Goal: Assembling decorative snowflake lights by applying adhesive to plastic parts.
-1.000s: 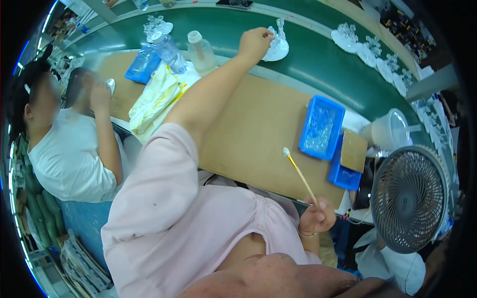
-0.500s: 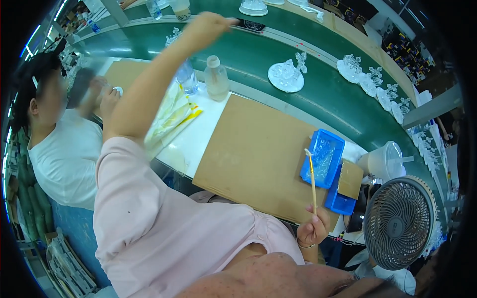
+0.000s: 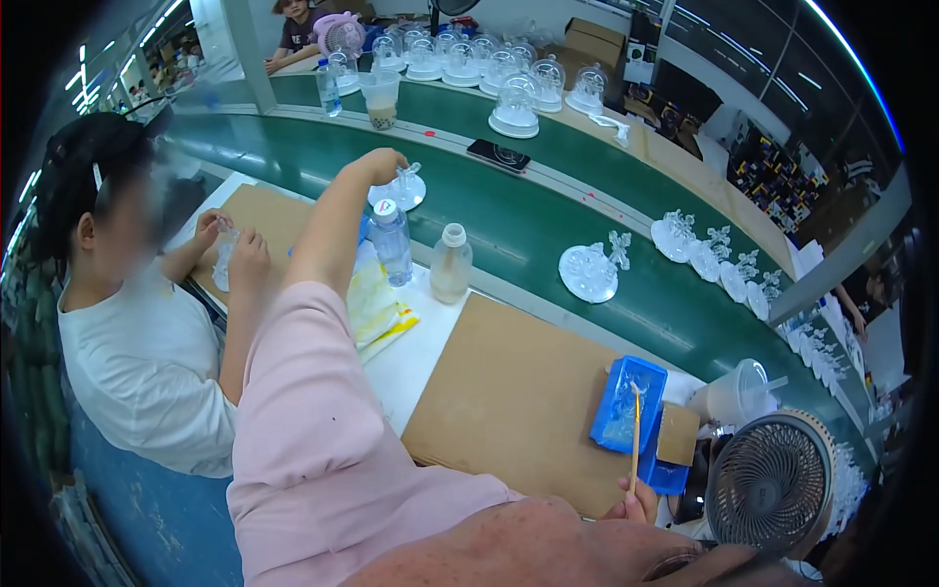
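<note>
Stretched out over the green conveyor belt (image 3: pixel 499 249), my left hand (image 3: pixel 377 166) has its fingers closed at the top of a clear ornament on a white round base (image 3: pixel 399 193). The exact grip is partly hidden. My right hand (image 3: pixel 638 502), low at the right, holds a thin paintbrush (image 3: pixel 636 440) upright by its handle. The brush's pale tip appears in front of a blue tray (image 3: pixel 613 421) with clear, shiny contents. Another clear ornament on a round base (image 3: pixel 589 274) sits on the belt.
A cardboard sheet (image 3: pixel 518 391) covers my table. Nearby stand a water bottle (image 3: pixel 393 245), a cloudy bottle (image 3: pixel 451 269), yellow-white plastic packaging (image 3: pixel 377 313), a cup (image 3: pixel 729 396) and a fan (image 3: pixel 768 484). A co-worker (image 3: pixel 147 362) sits left. Clear domes (image 3: pixel 515 103) line the far shelf.
My view has tilted up, showing more of the far shelf. My left hand has come left and down to the ornament on the belt. My right hand still holds the paintbrush.
</note>
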`<state>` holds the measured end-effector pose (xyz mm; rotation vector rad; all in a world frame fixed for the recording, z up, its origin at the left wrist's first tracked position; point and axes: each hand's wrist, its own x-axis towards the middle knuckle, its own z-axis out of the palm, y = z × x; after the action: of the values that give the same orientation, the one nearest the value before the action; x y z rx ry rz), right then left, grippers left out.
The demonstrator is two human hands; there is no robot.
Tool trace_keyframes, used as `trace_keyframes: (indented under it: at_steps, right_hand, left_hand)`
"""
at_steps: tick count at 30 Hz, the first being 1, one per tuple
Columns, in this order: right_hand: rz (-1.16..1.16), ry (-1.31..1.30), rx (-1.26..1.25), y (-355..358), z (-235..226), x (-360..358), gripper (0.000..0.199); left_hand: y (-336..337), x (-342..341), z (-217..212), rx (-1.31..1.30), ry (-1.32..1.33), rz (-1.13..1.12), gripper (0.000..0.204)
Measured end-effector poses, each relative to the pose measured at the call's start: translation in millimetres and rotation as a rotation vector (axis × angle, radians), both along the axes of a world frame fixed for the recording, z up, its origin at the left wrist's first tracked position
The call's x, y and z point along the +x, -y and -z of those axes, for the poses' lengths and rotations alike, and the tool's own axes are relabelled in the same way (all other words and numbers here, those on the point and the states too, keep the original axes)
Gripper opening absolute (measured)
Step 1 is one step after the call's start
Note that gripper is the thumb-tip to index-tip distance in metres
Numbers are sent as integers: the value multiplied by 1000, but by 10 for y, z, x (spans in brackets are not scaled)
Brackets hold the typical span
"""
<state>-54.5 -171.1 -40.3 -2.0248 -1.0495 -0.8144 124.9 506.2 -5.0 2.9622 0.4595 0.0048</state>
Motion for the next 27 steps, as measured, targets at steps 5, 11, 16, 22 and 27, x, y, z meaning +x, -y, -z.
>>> trace_keyframes:
  at_steps: [5,11,16,22,27]
  right_hand:
    - [-23,23,9,-84,-97,-22,22]
    - [8,87,15,-46,-80,-76,21]
    - [-4,184,49,7,-84,-18,19]
    - [58,281,141,310,-96,-46,16]
    - [95,358,170,443,-89,-136,16]
  left_hand:
    - [40,-55,-51,54,180,-10,30]
    - [26,-232,-484,-171,728,-214,27]
    - [881,-387,-1226,-18,920,-28,27]
    - [2436,-1212,-1313,-160,896,367,25]
    - [3199,-1707,-789,-977,408,440,21]
